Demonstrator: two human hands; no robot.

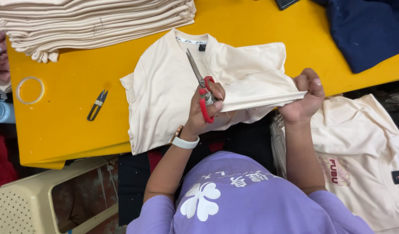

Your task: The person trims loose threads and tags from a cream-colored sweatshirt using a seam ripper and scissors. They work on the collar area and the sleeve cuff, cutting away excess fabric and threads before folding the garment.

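1. Left of the left hand (206, 106): bare yellow table (73, 108), broken only by small snips (97, 105) and a tape ring (30, 90);
2. Farther up-left: blocked by a stack of folded shirts (95, 21);
3. Beyond the right hand (305, 97): narrow yellow strip, then a navy garment (366, 30).

Cream shirt (164, 86), red-handled scissors (202, 91), yellow table (73, 108), navy cloth (368, 30), plain purple top (251, 195).
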